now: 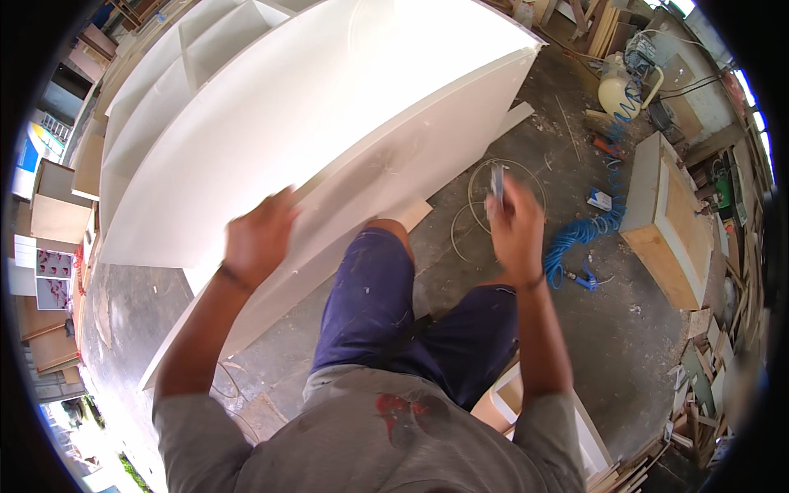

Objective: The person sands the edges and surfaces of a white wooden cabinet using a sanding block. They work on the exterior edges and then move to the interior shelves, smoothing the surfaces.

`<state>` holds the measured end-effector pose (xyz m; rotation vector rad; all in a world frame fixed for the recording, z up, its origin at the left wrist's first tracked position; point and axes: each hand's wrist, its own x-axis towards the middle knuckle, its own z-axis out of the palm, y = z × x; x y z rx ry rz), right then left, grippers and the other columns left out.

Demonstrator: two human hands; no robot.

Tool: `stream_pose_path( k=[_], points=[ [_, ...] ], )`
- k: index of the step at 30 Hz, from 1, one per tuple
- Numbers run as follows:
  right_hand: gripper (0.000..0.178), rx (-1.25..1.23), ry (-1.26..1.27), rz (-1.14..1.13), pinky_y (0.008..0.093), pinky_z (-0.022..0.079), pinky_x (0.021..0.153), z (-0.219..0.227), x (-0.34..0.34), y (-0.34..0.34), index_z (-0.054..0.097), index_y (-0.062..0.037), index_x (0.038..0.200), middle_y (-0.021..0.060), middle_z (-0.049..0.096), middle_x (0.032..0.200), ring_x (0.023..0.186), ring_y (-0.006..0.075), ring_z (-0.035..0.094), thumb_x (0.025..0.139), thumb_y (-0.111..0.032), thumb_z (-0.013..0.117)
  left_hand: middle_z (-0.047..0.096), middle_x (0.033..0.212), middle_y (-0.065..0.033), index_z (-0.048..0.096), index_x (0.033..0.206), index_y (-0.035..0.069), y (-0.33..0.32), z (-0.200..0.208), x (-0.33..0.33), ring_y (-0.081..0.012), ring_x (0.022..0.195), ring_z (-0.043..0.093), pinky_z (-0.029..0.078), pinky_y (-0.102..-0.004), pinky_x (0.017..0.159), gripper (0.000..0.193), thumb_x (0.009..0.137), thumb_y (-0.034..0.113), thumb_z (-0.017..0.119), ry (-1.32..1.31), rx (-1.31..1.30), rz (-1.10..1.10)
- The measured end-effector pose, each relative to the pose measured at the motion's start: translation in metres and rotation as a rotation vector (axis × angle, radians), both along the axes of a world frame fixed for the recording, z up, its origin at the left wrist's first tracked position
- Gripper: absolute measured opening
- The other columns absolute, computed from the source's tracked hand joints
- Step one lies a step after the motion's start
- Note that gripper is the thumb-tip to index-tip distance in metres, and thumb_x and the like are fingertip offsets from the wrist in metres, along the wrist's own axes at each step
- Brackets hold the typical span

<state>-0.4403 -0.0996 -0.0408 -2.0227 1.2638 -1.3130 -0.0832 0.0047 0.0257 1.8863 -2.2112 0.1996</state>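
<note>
A large white cabinet (304, 123) fills the upper left, its long front edge running diagonally past my knees. My left hand (261, 234) is beside that edge, over the white surface; motion smears its fingers, so whether it touches the panel is unclear. My right hand (519, 230) is raised off the cabinet, over the floor, fingers closed round a small flat grey tool (497, 181) that points up. Blur hides the tool's exact kind.
Thin pale coiled line (457, 234) and a blue air hose (567, 238) with a blue air gun (587, 279) lie on the concrete floor. A wooden box (670, 226) stands right, a cream compressor (618, 94) behind. Wood offcuts (707, 386) pile along the right.
</note>
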Motion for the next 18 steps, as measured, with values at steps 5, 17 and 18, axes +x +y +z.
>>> stream_pose_path(
  k=[5, 17, 18],
  points=[
    [0.04, -0.285, 0.213, -0.155, 0.0424, 0.051, 0.066, 0.017, -0.004, -0.149, 0.063, -0.0129, 0.12, 0.0115, 0.058, 0.087, 0.077, 0.033, 0.06, 0.082, -0.002, 0.059, 0.066, 0.088, -0.0164, 0.059, 0.113, 0.001, 0.05, -0.001, 0.021, -0.0337, 0.068, 0.065, 0.053, -0.0399, 0.058, 0.024, 0.093, 0.013, 0.059, 0.096, -0.067, 0.044],
    [0.039, -0.499, 0.135, 0.17, 0.0391, 0.051, 0.067, -0.015, 0.098, -0.072, 0.063, -0.0114, 0.123, 0.012, 0.057, 0.086, 0.077, 0.0294, 0.058, 0.085, -0.005, 0.059, 0.065, 0.087, -0.0182, 0.06, 0.106, 0.001, 0.057, -0.002, 0.014, -0.0378, 0.073, 0.064, 0.052, -0.0413, 0.062, 0.018, 0.092, 0.012, 0.059, 0.191, -0.08, 0.15],
    [0.037, -0.502, 0.148, 0.174, 0.0387, 0.051, 0.067, -0.014, 0.094, -0.074, 0.063, -0.0102, 0.123, 0.0125, 0.058, 0.086, 0.077, 0.0294, 0.059, 0.086, -0.006, 0.059, 0.065, 0.088, -0.0179, 0.06, 0.106, 0.001, 0.06, -0.005, 0.016, -0.0376, 0.073, 0.064, 0.052, -0.0416, 0.062, 0.018, 0.091, 0.012, 0.059, 0.169, -0.114, 0.147]
  ],
)
